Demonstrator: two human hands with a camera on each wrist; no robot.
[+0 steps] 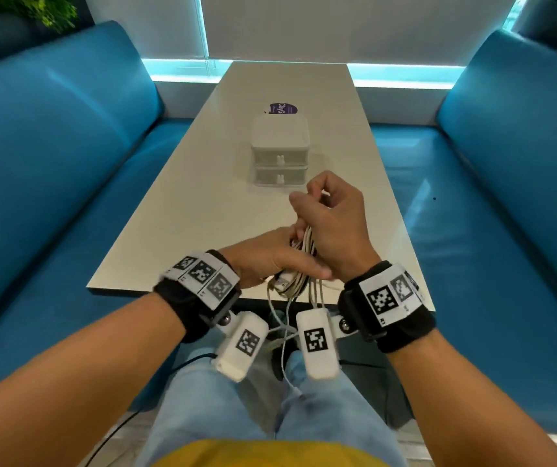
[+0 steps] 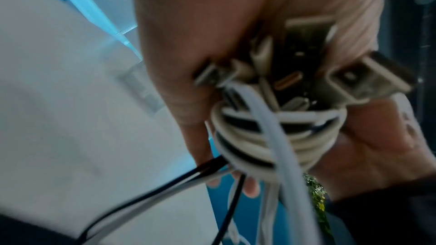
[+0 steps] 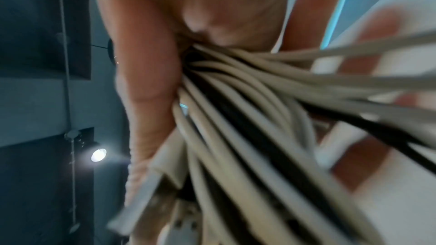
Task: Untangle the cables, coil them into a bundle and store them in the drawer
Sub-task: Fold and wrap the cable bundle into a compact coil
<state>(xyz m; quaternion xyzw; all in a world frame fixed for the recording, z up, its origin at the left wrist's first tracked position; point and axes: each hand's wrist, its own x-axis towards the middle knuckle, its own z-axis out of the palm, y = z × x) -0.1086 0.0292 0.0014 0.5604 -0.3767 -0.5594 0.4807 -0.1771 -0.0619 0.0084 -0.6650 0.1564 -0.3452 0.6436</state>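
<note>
A bundle of white and black cables (image 1: pixel 299 261) hangs between my two hands over the table's near edge. My left hand (image 1: pixel 270 261) grips its lower end, where several USB plugs (image 2: pixel 304 70) stick out above cable turns wound around the bundle (image 2: pixel 278 135). My right hand (image 1: pixel 329 217) is curled round the upper strands (image 3: pixel 235 100). Loose cable ends (image 1: pixel 284 335) dangle below the table edge toward my lap. The small white two-drawer unit (image 1: pixel 280 153) stands mid-table beyond my hands, with both drawers closed.
The long white table (image 1: pixel 186 203) runs away from me between two blue bench seats (image 1: pixel 51 163). A purple sticker (image 1: pixel 282 108) lies behind the drawer unit. My knees in jeans (image 1: pixel 209 399) are under the near edge.
</note>
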